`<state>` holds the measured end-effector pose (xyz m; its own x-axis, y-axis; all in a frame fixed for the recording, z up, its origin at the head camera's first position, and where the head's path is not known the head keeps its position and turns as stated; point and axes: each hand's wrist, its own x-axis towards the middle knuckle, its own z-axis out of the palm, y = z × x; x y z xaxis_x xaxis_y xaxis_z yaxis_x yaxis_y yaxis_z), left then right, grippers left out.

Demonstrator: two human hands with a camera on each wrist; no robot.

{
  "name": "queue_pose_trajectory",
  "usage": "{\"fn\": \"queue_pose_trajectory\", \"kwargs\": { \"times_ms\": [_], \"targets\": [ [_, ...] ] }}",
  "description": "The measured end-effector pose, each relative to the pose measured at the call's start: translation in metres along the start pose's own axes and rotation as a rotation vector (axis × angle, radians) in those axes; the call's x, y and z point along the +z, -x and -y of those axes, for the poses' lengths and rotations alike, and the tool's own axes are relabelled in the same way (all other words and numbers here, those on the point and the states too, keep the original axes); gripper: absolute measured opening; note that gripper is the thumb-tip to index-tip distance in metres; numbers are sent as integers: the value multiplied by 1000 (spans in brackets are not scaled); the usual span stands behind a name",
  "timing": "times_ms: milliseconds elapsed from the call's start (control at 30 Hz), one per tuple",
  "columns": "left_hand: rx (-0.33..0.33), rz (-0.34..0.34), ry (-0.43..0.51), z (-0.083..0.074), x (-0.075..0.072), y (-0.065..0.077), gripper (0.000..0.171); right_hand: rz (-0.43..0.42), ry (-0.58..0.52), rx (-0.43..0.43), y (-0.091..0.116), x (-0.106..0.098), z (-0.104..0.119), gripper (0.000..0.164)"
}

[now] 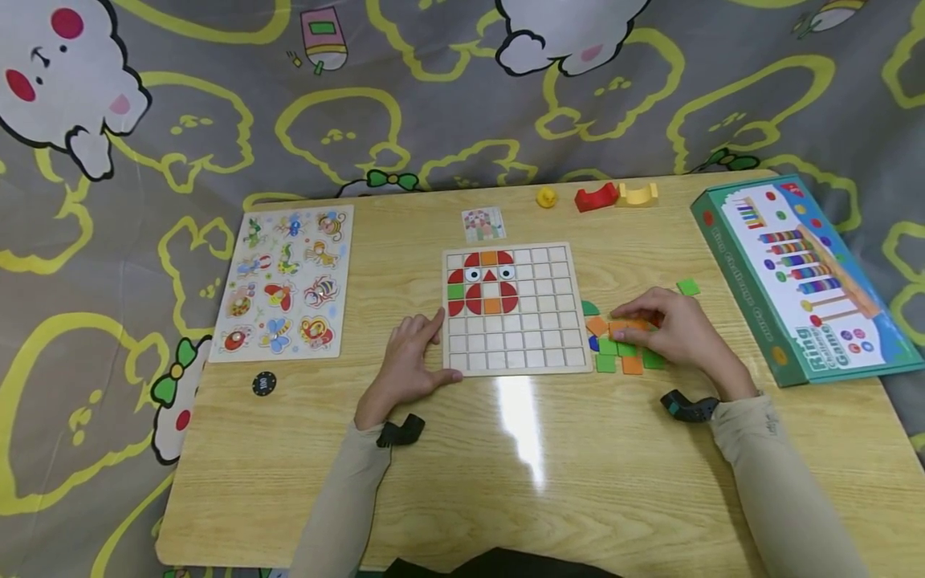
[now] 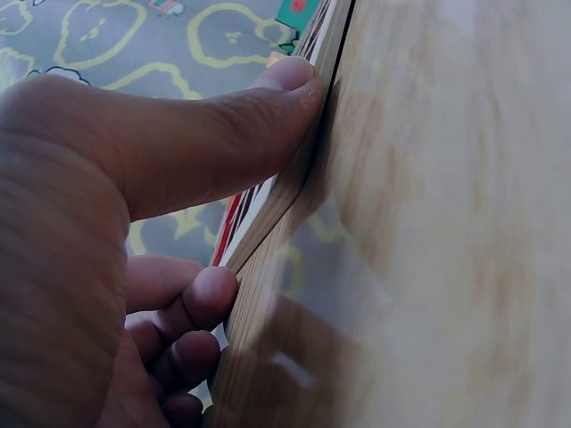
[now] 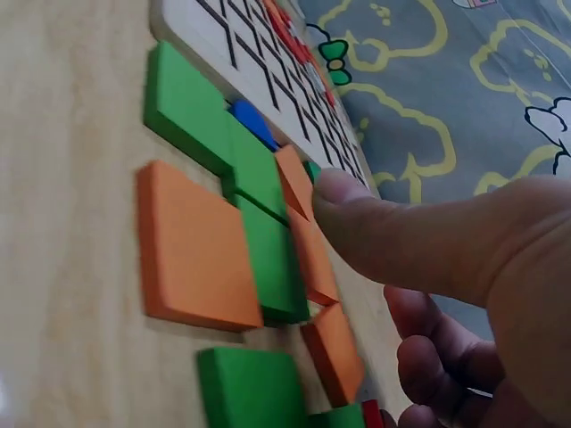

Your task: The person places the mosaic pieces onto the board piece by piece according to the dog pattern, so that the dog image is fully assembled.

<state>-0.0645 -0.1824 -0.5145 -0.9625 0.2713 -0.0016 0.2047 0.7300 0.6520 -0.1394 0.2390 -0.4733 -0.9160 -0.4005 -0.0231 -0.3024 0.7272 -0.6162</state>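
Observation:
A wooden grid board (image 1: 535, 341) lies mid-table. Red, orange, green and eye-patterned tiles form a face-like figure (image 1: 491, 286) in its upper left. My left hand (image 1: 412, 357) spans the board's near left corner, its straight thumb (image 2: 259, 125) touching the near edge and its forefinger the left edge. Right of the board, my right hand (image 1: 668, 321) hovers over a cluster of loose tiles, with thumb and forefinger apart. Orange tiles (image 3: 196, 250), green tiles (image 3: 183, 107) and a blue piece (image 3: 253, 123) lie there. The hand covers some tiles; nothing shows between its fingertips.
Behind the board lies a small picture card (image 1: 482, 225). A yellow figure (image 1: 547, 197), a red block (image 1: 596, 198) and a yellow block (image 1: 638, 196) stand farther back. A game box (image 1: 809, 281) lies right, an insect picture board (image 1: 289, 281) left, near a black disc (image 1: 263, 384).

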Motion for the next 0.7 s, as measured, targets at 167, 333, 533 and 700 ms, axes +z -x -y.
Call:
{"fn": "queue_pose_trajectory", "kwargs": {
  "times_ms": [167,333,533,700],
  "targets": [
    [3,-3,4,0,0,0,108,16,9,-6,8,7,3,29],
    [2,-7,-1,0,-1,0,108,9,43,4,8,9,6,29],
    [5,-7,5,-1,-1,-1,107,-33,65,25,6,8,7,26],
    [-6,-2,-1,-1,-1,-1,108,-39,63,2,9,9,7,23]
  ]
}}
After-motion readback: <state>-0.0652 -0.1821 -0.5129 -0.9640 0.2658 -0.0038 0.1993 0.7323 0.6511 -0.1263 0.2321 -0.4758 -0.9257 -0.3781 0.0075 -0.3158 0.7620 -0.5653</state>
